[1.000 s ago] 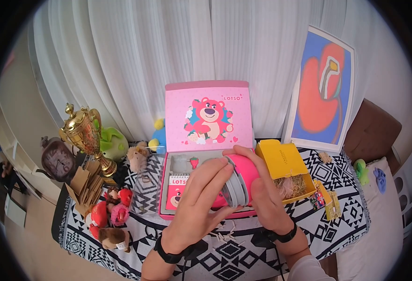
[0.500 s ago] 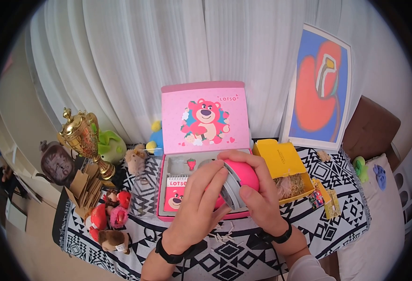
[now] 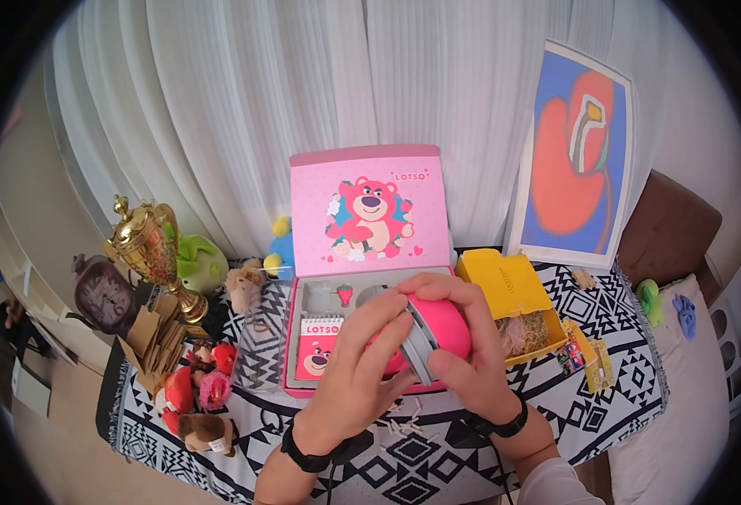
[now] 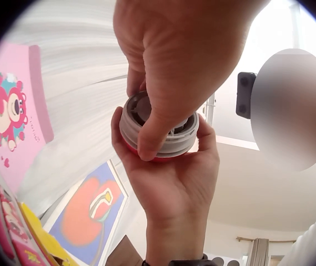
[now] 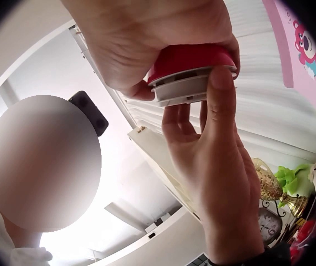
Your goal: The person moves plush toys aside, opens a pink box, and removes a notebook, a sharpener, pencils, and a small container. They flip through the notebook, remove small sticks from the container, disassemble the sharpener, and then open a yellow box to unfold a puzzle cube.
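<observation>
Toward five o'clock of the head view's centre, a round pink-and-grey object (image 3: 442, 330) is held: the left hand (image 3: 353, 362) pinches its grey side, the right hand (image 3: 486, 370) cups its pink side. Yellow box (image 3: 505, 282) lies at its two o'clock.

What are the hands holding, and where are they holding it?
A round pink-and-gray thing: the left hand grips its gray rim, the right hand cups its pink dome.
</observation>
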`<action>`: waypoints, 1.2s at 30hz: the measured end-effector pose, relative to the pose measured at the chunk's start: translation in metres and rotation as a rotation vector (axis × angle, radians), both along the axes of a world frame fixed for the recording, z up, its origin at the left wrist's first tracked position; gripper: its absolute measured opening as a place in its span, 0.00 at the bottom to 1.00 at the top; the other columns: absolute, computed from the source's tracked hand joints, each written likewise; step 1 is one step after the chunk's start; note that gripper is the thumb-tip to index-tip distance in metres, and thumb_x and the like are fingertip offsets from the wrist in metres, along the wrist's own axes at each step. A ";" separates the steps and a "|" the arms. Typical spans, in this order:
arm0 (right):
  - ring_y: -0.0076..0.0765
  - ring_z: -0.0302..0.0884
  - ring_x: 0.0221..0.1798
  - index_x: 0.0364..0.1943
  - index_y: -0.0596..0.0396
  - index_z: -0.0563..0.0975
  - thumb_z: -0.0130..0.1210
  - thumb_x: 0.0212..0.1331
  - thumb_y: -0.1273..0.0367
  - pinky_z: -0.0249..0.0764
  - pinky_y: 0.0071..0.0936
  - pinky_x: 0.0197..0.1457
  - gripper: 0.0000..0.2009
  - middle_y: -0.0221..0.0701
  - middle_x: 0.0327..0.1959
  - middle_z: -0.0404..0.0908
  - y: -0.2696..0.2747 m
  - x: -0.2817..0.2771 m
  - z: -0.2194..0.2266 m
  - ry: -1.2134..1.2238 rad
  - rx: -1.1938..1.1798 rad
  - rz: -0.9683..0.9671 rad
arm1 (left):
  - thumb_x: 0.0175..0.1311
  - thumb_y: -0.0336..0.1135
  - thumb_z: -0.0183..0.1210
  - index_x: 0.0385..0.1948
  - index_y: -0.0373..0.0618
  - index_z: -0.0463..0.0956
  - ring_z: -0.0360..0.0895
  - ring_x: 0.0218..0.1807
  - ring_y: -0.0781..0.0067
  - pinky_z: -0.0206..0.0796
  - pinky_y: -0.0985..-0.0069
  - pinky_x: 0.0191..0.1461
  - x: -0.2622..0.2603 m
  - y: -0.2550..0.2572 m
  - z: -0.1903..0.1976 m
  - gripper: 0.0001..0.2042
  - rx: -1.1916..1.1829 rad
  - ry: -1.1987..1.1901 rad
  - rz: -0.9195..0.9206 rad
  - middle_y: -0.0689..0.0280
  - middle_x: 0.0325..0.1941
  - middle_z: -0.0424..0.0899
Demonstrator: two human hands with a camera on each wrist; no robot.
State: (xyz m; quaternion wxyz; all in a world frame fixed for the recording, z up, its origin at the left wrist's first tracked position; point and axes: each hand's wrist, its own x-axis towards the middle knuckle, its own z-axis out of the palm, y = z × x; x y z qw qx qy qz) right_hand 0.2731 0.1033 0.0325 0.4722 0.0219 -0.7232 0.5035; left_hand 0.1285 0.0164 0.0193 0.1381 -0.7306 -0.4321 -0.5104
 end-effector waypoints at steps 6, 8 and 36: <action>0.45 0.63 0.65 0.61 0.59 0.62 0.57 0.58 0.68 0.58 0.39 0.69 0.28 0.45 0.62 0.65 -0.001 0.000 0.005 0.023 0.209 -0.031 | 0.35 0.16 0.70 0.61 0.40 0.64 0.65 0.68 0.45 0.65 0.57 0.66 -0.002 0.000 0.003 0.42 0.043 -0.064 -0.100 0.51 0.66 0.66; 0.45 0.62 0.66 0.61 0.59 0.61 0.57 0.58 0.68 0.57 0.40 0.69 0.28 0.45 0.62 0.65 0.000 -0.002 0.004 0.015 0.278 -0.058 | 0.36 0.15 0.69 0.61 0.40 0.64 0.65 0.68 0.45 0.64 0.56 0.67 -0.003 0.001 0.003 0.42 0.062 -0.054 -0.096 0.51 0.66 0.66; 0.39 0.80 0.52 0.55 0.59 0.73 0.42 0.66 0.57 0.77 0.37 0.57 0.22 0.40 0.53 0.79 -0.005 -0.001 0.005 -0.055 -1.168 0.420 | 0.34 0.46 0.79 0.61 0.40 0.70 0.70 0.51 0.62 0.61 0.68 0.50 0.009 -0.018 0.017 0.45 -0.077 -0.073 0.148 0.60 0.56 0.75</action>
